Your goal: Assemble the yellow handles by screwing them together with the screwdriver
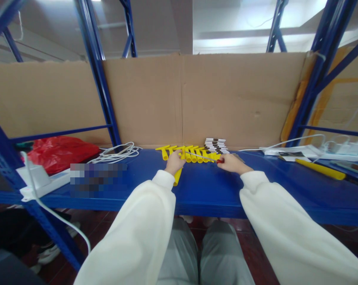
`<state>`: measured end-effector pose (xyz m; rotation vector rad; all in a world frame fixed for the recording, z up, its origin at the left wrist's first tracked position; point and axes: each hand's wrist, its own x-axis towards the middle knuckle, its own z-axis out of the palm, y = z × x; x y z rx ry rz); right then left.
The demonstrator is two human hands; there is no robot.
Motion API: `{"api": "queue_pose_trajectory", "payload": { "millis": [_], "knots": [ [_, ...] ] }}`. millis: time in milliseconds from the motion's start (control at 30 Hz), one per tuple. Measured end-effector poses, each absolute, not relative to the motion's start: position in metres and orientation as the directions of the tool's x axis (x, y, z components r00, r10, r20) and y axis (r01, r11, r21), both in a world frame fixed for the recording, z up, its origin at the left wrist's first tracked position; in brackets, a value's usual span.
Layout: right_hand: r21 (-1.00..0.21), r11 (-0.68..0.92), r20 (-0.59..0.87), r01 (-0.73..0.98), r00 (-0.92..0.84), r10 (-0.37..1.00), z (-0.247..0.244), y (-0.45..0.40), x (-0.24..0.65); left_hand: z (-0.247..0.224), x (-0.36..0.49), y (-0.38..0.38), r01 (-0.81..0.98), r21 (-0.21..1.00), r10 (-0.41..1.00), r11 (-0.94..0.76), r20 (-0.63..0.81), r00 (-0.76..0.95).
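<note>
My left hand [175, 162] is closed around a yellow T-shaped piece [177, 177], whose tube points toward me below the fingers. My right hand [231, 163] grips a screwdriver [219, 161] by its red and black handle. Its thin metal shaft reaches left to the piece in my left hand; the tip's exact contact cannot be made out. Behind both hands, several more yellow T-shaped pieces [199, 157] lie side by side in a row. A stack of small white and dark packets [216, 145] sits behind the right end of that row.
The blue shelf [202, 190] carries a red plastic bag [63, 152], coiled white cable [119, 153] and a white power strip [52, 184] at left. A yellow tool [321, 169] and another power strip [312, 152] lie right. Cardboard [155, 103] stands behind, between blue posts.
</note>
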<state>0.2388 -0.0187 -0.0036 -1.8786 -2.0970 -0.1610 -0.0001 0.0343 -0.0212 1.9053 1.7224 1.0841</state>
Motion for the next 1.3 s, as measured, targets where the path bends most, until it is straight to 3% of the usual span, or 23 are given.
{"api": "queue_pose_trajectory", "payload": {
  "millis": [367, 567, 800, 1067, 1300],
  "knots": [
    [-0.197, 0.124, 0.283, 0.973, -0.064, 0.957, -0.0013, -0.0207, 0.2357, -0.0221, -0.0010, 0.0355, 0.682, 0.705, 0.953, -0.195, 0.302, -0.040],
    [-0.165, 0.094, 0.303, 0.982, -0.040, 0.952, -0.0026, -0.0208, 0.2380, -0.0217, -0.0007, 0.0355, 0.669, 0.717, 0.955, -0.193, 0.293, -0.038],
    [-0.203, 0.154, 0.314, 0.967, -0.085, 0.946, -0.0062, -0.0165, 0.2381, -0.0228, -0.0015, 0.0366, 0.652, 0.731, 0.956, -0.201, 0.292, -0.033],
    [-0.112, 0.078, 0.363, 0.991, -0.033, 0.931, -0.0024, -0.0200, 0.2377, -0.0227, -0.0015, 0.0372, 0.669, 0.717, 0.952, -0.195, 0.301, -0.045],
    [-0.125, 0.096, 0.306, 0.988, -0.053, 0.951, -0.0017, -0.0216, 0.2355, -0.0240, -0.0023, 0.0379, 0.672, 0.711, 0.952, -0.208, 0.304, -0.027]
  ]
}}
